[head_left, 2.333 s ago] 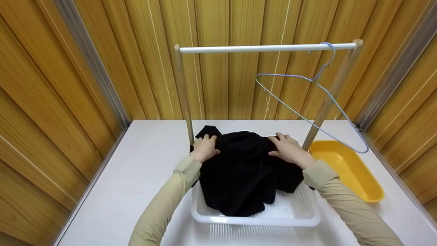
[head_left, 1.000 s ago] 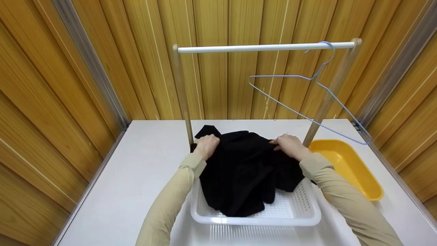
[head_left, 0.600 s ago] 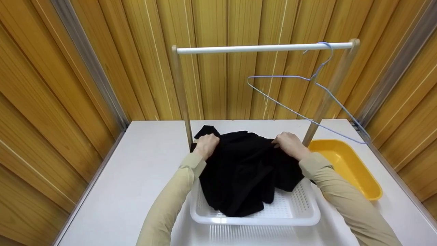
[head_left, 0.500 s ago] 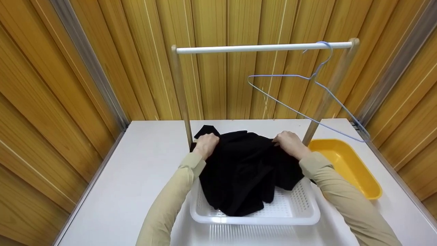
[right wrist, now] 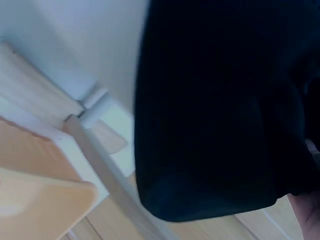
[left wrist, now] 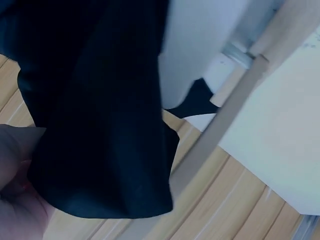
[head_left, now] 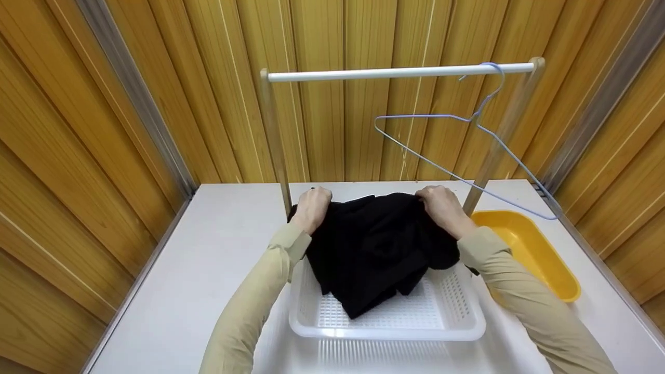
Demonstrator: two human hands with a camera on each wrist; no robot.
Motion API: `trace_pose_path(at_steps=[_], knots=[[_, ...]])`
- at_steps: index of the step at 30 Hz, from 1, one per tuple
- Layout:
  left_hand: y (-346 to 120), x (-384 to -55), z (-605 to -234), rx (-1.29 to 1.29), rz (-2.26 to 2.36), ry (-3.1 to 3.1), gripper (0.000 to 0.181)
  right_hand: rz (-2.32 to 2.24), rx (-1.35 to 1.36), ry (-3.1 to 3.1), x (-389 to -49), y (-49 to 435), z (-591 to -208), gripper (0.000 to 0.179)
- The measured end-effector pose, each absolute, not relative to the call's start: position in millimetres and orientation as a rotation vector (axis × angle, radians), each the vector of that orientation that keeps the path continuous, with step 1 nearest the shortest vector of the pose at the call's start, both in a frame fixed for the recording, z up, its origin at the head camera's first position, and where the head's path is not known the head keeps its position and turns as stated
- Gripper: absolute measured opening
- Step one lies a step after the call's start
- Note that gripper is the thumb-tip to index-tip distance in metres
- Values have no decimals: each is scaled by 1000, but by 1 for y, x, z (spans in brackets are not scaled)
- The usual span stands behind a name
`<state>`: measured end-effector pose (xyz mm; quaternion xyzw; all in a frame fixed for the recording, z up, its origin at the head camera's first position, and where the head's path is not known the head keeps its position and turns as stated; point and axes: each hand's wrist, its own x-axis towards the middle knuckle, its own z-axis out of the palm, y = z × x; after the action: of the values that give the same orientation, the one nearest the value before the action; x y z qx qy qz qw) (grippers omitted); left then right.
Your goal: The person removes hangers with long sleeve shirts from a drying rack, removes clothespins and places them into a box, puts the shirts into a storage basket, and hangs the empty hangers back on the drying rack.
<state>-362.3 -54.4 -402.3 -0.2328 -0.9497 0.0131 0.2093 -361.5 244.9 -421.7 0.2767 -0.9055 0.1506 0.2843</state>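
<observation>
A crumpled black garment [head_left: 374,244] hangs bunched between my two hands, its lower part within the white basket [head_left: 387,333]. With curled fingers my left hand [head_left: 314,208] grips its upper left edge. My right hand [head_left: 441,208] pinches the upper right edge. In the left wrist view a loose flap of the black garment [left wrist: 110,125] hangs beside the hand [left wrist: 20,175]. The right wrist view is largely filled by the garment [right wrist: 210,125], with a bit of the hand [right wrist: 307,215] at its edge. The fingertips are mostly hidden by cloth.
Behind the basket stands a rack with a white bar [head_left: 363,74] and wooden posts [head_left: 275,150]. A blue wire hanger [head_left: 431,116] hooks over the bar's right part. A yellow tray [head_left: 535,249] sits on the white table [head_left: 223,249] at the right.
Both hands went from spread on the garment to gripping its upper edges. They have since raised it, and its lower edge has drawn up and back, baring more of the basket's floor.
</observation>
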Motion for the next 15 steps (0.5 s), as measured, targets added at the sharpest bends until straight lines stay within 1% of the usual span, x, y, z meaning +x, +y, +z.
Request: trace_pose_path(at_steps=[8,15], knots=[[-45,-356,-381,-659,-162,-2566,23,509,751,-2312,-353,226,-403,16],[-38,-348,-366,-703,-290,-2482,23,647,721,-2272,-348,220,-389,20]])
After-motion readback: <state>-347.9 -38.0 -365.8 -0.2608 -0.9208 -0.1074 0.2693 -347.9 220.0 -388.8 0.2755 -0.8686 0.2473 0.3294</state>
